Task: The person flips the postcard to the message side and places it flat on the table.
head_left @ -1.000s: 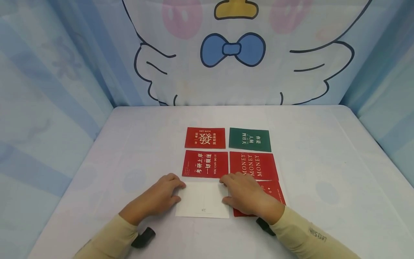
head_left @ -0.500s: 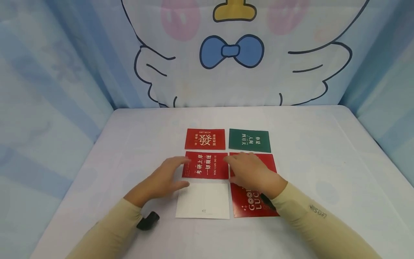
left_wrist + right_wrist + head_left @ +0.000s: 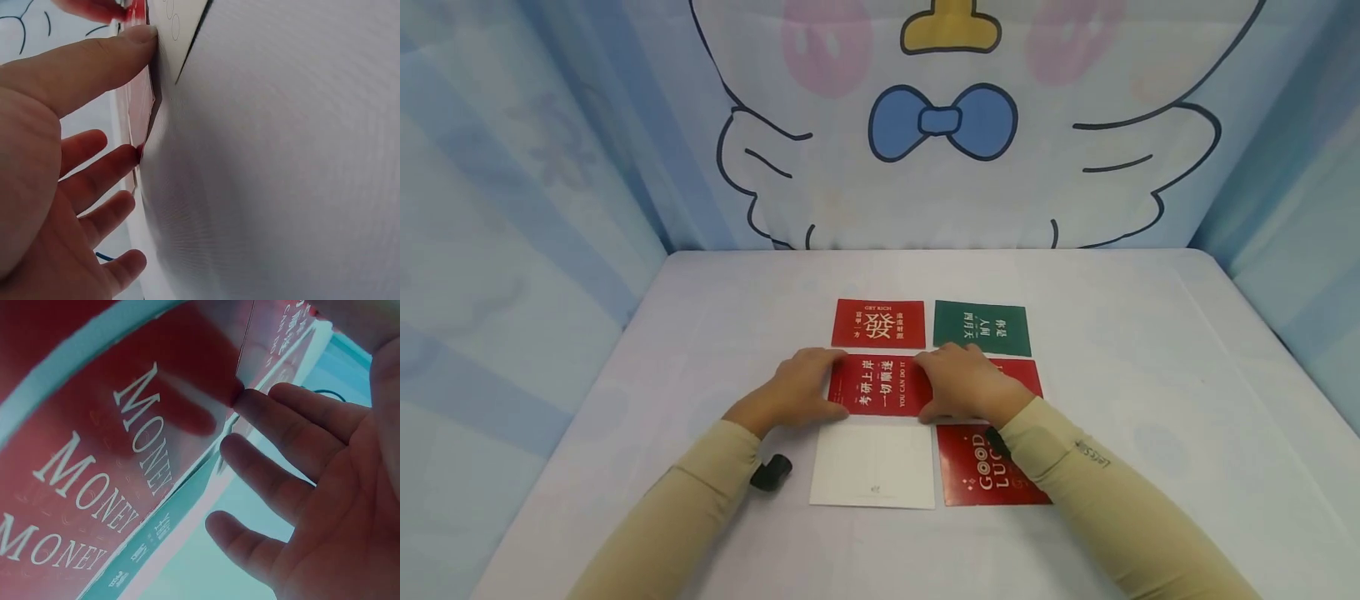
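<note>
My left hand [image 3: 797, 387] is at the left end of a red card [image 3: 880, 387] with pale Chinese characters and "YOU CAN DO IT". Its thumb is by the near corner and a fingertip by the far one. At the opposite end, my right hand [image 3: 970, 383] touches the same card with thumb and fingertips spread apart. In the left wrist view, the fingers [image 3: 94, 181] are nearly straight. A red "MONEY" card [image 3: 94, 469] lies under the right hand, which partly hides it in the head view. Nearer me is a blank-looking white card [image 3: 876, 467].
A red "GOOD LUCK" card [image 3: 966, 475] lies right of the white one, partly covered by the right sleeve [image 3: 1097, 483]. Behind are a red "GET RICH" card [image 3: 878, 323] and a green card [image 3: 981, 327]. A cartoon-printed curtain [image 3: 940, 200] hangs beyond the white table [image 3: 1150, 375].
Both hands have left the white card's sides and moved away from me to the red card behind it. The "GOOD LUCK" card has come more into view.
</note>
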`<state>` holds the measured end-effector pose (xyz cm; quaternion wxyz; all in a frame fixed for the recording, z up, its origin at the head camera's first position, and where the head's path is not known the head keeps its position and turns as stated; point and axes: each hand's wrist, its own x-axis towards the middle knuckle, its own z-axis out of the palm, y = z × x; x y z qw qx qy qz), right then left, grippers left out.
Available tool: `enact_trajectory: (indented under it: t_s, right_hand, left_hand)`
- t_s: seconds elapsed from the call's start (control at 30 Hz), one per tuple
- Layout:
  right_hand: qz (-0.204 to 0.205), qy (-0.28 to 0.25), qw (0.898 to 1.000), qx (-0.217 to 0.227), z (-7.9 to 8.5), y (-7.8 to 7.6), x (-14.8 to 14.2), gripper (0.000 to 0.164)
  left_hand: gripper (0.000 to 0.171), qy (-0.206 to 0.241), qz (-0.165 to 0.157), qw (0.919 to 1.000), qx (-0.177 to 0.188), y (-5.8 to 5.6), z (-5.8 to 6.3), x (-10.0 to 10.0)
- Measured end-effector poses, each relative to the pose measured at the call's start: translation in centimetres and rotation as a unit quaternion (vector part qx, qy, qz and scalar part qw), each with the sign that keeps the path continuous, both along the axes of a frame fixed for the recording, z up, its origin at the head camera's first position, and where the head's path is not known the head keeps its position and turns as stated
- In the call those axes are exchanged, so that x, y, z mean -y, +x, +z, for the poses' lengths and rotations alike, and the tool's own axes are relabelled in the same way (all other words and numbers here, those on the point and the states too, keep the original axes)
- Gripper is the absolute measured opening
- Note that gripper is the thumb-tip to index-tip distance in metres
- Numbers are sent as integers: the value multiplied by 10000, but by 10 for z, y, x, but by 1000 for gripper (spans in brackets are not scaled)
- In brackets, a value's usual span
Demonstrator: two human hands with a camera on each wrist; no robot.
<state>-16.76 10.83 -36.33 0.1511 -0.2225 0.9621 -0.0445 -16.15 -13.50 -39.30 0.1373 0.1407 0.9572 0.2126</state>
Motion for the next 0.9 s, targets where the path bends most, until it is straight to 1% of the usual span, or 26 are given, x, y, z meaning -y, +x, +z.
enact_trajectory:
  t_s: [0.17, 0.23, 0.4, 0.5, 0.63, 0.8, 0.9]
  right_hand:
    - [65, -27, 10000, -71, 2, 1, -1, 89]
    - [130, -3, 9998, -135, 3, 1, 0, 86]
    - [200, 25, 9997, -168, 2, 4, 1, 80]
    - [217, -23, 9997, -121, 2, 5, 1, 74]
    - [301, -94, 9994, -139, 2, 6, 0, 66]
    - [400, -64, 9989, -248, 2, 5, 4, 60]
    - [416, 102, 9984, -359, 0, 5, 8, 59]
  left_hand:
    - [87, 16, 3, 9999, -114, 1, 0, 0]
    - [84, -18, 6, 9998, -174, 2, 0, 1]
    - [61, -296, -114, 9984, -460, 9, -1, 4]
    - [51, -240, -212, 9982, -510, 14, -2, 6]
    - [50, -111, -308, 9980, -545, 18, 0, 6]
    - [54, -374, -325, 9974, -515, 18, 6, 3]
    - [54, -445, -158, 9983, -343, 19, 9, 1]
